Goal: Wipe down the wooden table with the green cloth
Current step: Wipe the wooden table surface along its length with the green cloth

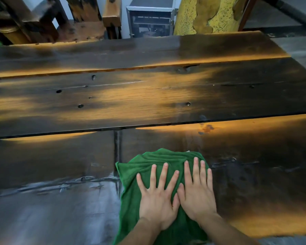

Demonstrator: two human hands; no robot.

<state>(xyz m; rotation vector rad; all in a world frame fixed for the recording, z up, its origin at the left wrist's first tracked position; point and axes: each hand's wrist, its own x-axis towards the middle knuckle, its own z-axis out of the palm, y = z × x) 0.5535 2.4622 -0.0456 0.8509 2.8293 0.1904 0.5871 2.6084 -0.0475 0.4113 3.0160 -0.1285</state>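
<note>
Green terry fills the near centre of my view: the green cloth (131, 195) lies bunched on the wooden surface (148, 96), its near end running out of the bottom of the frame. I have both hands flat on top of it, palms down and fingers spread, gripping nothing. My left hand (156, 198) sits on the middle of the cloth, and my right hand (196, 193) presses just beside it toward the cloth's right edge. The two thumbs touch or nearly touch between them.

Dark, charred-looking planks with orange-brown streaks make up the surface, with long seams running left to right and a few small knot holes (80, 106) on the middle plank. Left of the cloth, the near plank carries a wet-looking, pale sheen (51, 206).

Beyond the far edge I see rough timber pieces (111, 16) at the left, a metal-framed cabinet (150, 20) in the middle, and a yellow speckled slab (208, 13) to its right. I can read no writing or brand anywhere.
</note>
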